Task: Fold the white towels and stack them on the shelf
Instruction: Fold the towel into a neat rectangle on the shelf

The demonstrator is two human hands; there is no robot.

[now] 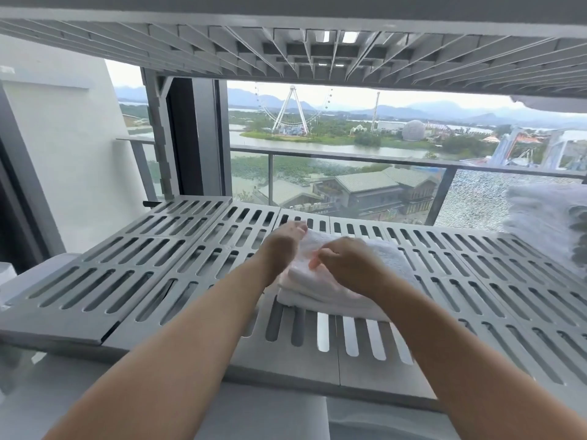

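On the middle of the grey slotted shelf (133,268) lies the folded towel (320,290), white and several layers thick, its near edge facing the person and its long sides running slightly askew to the slots. Both bare forearms reach in from the near side of the towel and meet over it.

The left hand (282,246) rests on the towel's far left corner, its fingers lying fairly straight over the cloth and reaching to the far edge. The right hand (347,265) sits on top of the towel just right of the left hand, knuckles up and fingers curled toward the upper fold. Motion blur hides whether those fingers pinch the cloth or only press on it, so I cannot tell its grip. The two hands are close together but not plainly touching.

Well to the right of the towel, at the picture's edge, stands a stack of towels (546,217), white and fluffy, on the same shelf. Above the towel hangs the ribbed underside of an upper shelf (286,49). Beyond the towel, past the shelf's far edge, runs a glass balcony railing (349,160), and far behind it a Ferris wheel (291,109) rises beside water and rooftops.
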